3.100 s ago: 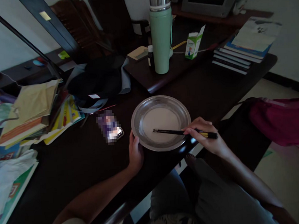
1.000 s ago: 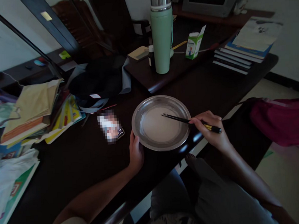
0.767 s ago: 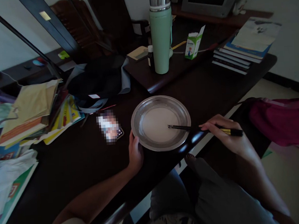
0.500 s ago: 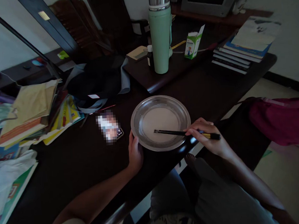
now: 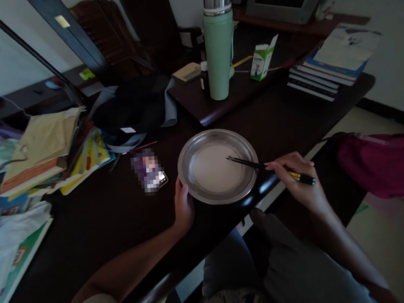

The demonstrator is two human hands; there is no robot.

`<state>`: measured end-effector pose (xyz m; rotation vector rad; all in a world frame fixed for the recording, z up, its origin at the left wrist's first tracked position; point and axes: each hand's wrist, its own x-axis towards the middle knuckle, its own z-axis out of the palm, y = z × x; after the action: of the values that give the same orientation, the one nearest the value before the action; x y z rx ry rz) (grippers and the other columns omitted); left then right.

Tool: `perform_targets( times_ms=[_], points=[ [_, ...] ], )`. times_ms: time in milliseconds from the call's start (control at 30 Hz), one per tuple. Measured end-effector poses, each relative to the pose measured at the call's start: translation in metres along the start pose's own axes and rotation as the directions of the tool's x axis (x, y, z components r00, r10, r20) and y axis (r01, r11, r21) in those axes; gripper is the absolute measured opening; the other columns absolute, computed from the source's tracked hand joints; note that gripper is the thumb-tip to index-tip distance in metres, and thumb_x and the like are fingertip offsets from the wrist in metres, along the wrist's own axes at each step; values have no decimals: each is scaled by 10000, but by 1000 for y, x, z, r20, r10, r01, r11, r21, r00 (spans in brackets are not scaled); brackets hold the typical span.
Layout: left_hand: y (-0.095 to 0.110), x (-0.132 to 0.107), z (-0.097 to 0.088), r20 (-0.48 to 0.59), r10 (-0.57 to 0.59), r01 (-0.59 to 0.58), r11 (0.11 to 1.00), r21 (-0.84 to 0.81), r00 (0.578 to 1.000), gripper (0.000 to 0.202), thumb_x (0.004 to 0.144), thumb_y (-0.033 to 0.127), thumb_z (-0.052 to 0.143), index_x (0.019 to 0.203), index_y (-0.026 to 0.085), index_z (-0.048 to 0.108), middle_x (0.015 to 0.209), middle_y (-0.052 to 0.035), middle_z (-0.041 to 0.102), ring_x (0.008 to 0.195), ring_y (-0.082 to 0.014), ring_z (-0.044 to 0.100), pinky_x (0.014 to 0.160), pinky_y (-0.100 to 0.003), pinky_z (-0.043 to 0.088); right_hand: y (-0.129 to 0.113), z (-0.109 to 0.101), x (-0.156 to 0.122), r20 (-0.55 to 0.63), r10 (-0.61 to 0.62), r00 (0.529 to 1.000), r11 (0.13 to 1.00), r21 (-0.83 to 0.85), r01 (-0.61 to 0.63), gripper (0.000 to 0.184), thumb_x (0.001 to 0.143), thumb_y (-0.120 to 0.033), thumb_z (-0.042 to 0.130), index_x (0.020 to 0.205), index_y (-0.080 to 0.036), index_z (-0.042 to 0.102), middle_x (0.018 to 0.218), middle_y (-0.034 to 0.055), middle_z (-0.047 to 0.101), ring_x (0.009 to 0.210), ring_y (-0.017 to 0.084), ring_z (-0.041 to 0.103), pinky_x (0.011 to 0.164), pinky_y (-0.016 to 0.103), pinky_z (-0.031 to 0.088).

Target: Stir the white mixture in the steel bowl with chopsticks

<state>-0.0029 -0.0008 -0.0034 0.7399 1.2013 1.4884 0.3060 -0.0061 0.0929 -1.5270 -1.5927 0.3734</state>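
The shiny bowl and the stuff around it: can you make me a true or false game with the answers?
1. The left hand holds the side of the metal bowl. True.
2. The metal bowl is full of red soup. False: the metal bowl has whitish contents.
3. The right hand holds black chopsticks. True.
4. The green flask lies on its side. False: the green flask stands upright.
5. The open box is green and white. True.
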Motion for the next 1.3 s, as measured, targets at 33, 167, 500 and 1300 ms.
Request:
perform_targets(
  times_ms=[33,167,500,1300],
  points=[
    [0,0,0,0,-2,2,1000,-1,1000,576,893,623,780,1358,286,732,1443,-99,756,1426,-349,660,1229,-536,520,-1,-7,-1,22,13,1000,1000,20,-13,332,1026,-488,666,793,-320,832,840,19,824,861,252,735,845,449,476],
    [1,0,0,-8,-13,13,1000,0,1000,570,890,624,782,1347,288,734,1454,-91,751,1446,-343,645,1247,-524,503,-7,-28,-1,129,41,991,995,85,-52,368,1012,-552,687,773,-315,836,816,26,815,796,234,743,793,432,509],
    [0,-1,0,-7,18,-18,999,26,1000,538,928,604,753,1365,292,738,1456,-94,751,1416,-327,671,1216,-503,534,-12,26,-1,253,-57,966,984,179,11,369,1044,-538,636,821,-331,844,853,21,846,857,242,723,866,473,517],
    [-1,1,-3,4,4,-4,1000,29,1000,524,942,578,740,1386,300,719,1444,-80,750,1434,-311,651,1228,-471,513,-9,17,-1,249,-68,966,976,216,13,401,1048,-572,640,797,-323,830,823,26,832,835,245,732,794,438,529]
  ],
)
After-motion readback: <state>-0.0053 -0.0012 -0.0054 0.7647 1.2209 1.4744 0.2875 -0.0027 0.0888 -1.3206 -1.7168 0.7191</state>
